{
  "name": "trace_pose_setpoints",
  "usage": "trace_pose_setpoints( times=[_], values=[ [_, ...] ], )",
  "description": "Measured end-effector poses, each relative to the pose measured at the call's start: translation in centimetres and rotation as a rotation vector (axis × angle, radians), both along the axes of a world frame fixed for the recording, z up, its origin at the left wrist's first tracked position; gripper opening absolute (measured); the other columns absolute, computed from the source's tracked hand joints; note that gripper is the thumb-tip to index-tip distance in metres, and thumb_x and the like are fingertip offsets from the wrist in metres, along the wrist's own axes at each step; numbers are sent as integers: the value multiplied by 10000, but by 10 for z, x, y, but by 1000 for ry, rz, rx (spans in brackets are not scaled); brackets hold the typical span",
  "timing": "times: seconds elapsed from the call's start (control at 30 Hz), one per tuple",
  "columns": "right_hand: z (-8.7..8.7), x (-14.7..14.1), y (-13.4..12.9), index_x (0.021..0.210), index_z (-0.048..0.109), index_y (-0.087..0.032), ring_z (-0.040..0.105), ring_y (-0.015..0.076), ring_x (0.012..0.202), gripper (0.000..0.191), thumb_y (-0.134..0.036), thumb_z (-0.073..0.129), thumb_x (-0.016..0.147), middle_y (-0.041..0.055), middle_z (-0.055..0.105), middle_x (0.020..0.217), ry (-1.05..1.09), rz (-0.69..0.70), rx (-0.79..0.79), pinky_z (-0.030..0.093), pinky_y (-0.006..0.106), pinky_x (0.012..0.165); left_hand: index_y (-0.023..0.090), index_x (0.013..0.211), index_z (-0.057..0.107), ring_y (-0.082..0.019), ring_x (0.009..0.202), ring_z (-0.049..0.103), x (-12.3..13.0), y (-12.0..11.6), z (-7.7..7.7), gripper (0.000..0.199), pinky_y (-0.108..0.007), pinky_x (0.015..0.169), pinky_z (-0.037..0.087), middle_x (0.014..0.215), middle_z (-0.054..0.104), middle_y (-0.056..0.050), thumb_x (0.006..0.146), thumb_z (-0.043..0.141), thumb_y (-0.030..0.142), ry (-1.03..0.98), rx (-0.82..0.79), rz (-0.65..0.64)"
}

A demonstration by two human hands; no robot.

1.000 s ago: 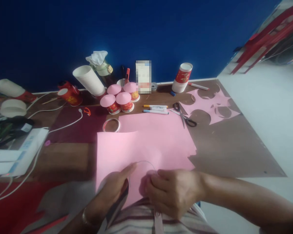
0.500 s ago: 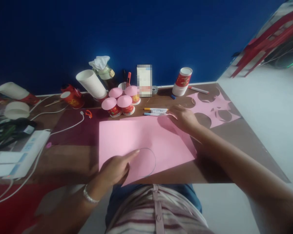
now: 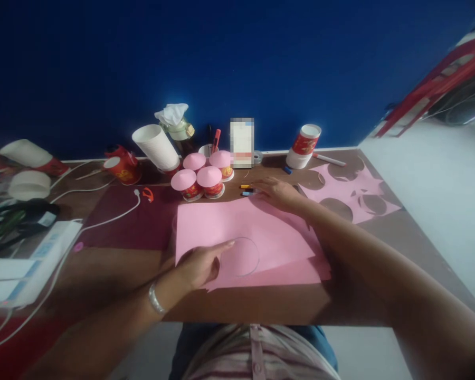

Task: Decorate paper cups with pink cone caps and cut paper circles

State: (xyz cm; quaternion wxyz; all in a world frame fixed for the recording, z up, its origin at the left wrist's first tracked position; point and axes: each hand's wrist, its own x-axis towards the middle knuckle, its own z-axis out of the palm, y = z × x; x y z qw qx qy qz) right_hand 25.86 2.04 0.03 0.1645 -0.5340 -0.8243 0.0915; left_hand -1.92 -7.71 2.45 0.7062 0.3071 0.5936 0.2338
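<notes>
A sheet of pink paper [image 3: 206,221] with a drawn circle on its lower part is in my left hand [image 3: 201,264], thumb on top and the other fingers out of sight below. Under it lies another pink sheet [image 3: 301,274], showing along the front and right. My right hand [image 3: 279,194] is palm down past the far edge of the paper, its fingers stretched out over several markers [image 3: 246,187]. Only the left ends of the markers show. Left of them stand several small red cups with pink paper cones [image 3: 209,177].
A tilted stack of white paper cups [image 3: 154,145], a tissue holder [image 3: 176,124] and a red-and-white cup stack [image 3: 304,148] stand along the blue wall. Pink paper with round holes [image 3: 340,184] lies at the right. A power strip [image 3: 49,264] with cables is at the left.
My left hand has lifted and shifted the pink sheet rightward, so more of the sheet below shows. My right hand has moved left onto the markers. The view has tilted slightly.
</notes>
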Motion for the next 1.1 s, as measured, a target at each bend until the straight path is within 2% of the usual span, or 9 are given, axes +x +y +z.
trace_pose_setpoints(
  times=[0.1,0.3,0.47,0.53,0.63,0.77,0.87,0.97,1.1],
  values=[
    [-1,2,-3,1373,658,-240,636,275,1277,396,-271,534,998,81,688,1387,17,-11,8,524,445,1086,231,855,815,-225,1288,653,-2,10,2,97,-240,1102,489,1124,803,-16,764,800,260,-169,-92,-50],
    [-1,17,-14,1365,654,-217,629,265,1258,402,-240,533,982,110,694,1345,134,-64,156,527,447,1066,142,939,814,-245,1176,710,-12,19,-9,332,-280,1091,507,1069,806,-95,676,905,323,-134,-173,-67],
    [1,37,-14,1132,752,-194,695,271,1070,285,-228,511,983,117,753,1147,158,-240,254,574,415,923,208,806,812,-237,1158,718,-15,16,-15,129,-278,1097,494,1008,816,-56,747,843,318,-160,-170,-125],
    [5,40,-18,1068,761,-163,704,280,1032,261,-242,529,977,131,762,1098,130,-252,289,576,403,878,222,786,810,-240,1165,714,-15,16,-14,84,-284,1097,496,1005,817,-48,758,831,298,-172,-160,-120],
    [14,42,-34,987,766,-167,709,277,989,231,-269,560,973,125,765,1042,112,-231,305,569,386,843,199,849,820,-254,1176,708,-15,16,-10,148,-294,1070,520,1029,814,-51,741,855,293,-183,-187,-92],
    [24,43,-61,1007,762,-208,724,238,920,235,-287,541,1002,94,767,1042,71,-221,306,573,343,772,172,973,822,-227,1193,699,-16,18,-8,297,-244,1040,530,1032,811,-55,731,883,332,-206,-219,-105],
    [24,40,-72,1057,758,-226,738,231,923,237,-273,534,998,87,767,1092,68,-250,265,581,326,728,141,979,819,-231,1184,704,-16,17,-10,345,-241,1050,529,1066,806,-88,702,909,327,-227,-200,-75],
    [20,35,-77,1071,760,-221,744,230,933,247,-268,528,999,90,769,1108,47,-263,287,577,311,704,147,911,818,-238,1187,707,-15,17,-12,242,-257,1069,528,1062,808,-94,725,889,285,-235,-155,-35],
    [18,37,-89,1112,760,-217,732,230,893,278,-294,512,1014,96,769,1084,-70,-322,326,540,305,653,157,877,815,-249,1217,695,-16,18,-8,113,-281,1102,509,1042,814,-78,797,804,235,-239,-120,-92]
  ],
)
